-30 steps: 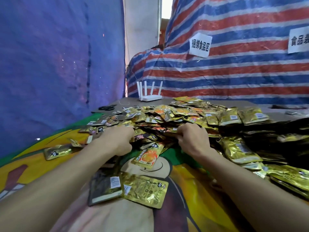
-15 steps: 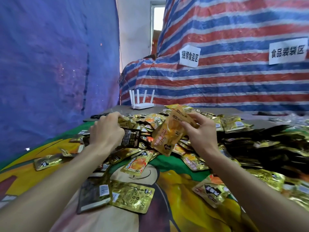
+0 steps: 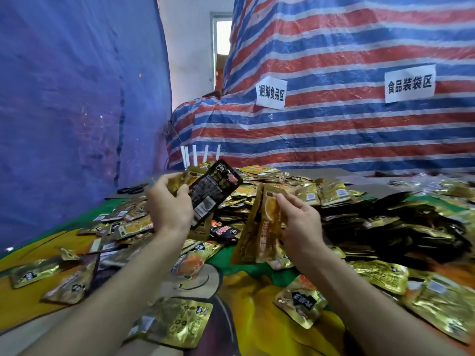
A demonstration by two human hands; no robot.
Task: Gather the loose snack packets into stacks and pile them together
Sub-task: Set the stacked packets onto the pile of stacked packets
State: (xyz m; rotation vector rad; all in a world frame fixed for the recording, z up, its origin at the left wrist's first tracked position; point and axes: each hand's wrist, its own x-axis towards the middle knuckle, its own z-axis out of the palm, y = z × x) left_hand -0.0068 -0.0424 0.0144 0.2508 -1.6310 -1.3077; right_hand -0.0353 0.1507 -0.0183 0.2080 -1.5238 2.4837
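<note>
Gold foil packets [image 3: 259,227] are hanging long-axis down from the right hand [image 3: 300,222], its fingers pinching them, just beside the left hand [image 3: 169,209], which is gripping a black packet [image 3: 213,188] tilted toward them, both raised over the loose heap [image 3: 334,194].

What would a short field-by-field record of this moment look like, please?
Left hand: grips a black packet, with gold ones behind it
Right hand: holds gold-orange packets, hanging on edge
Heap: loose packets piled beyond both hands
Surface: printed cloth
Background: white router antennas, striped tarp
</note>
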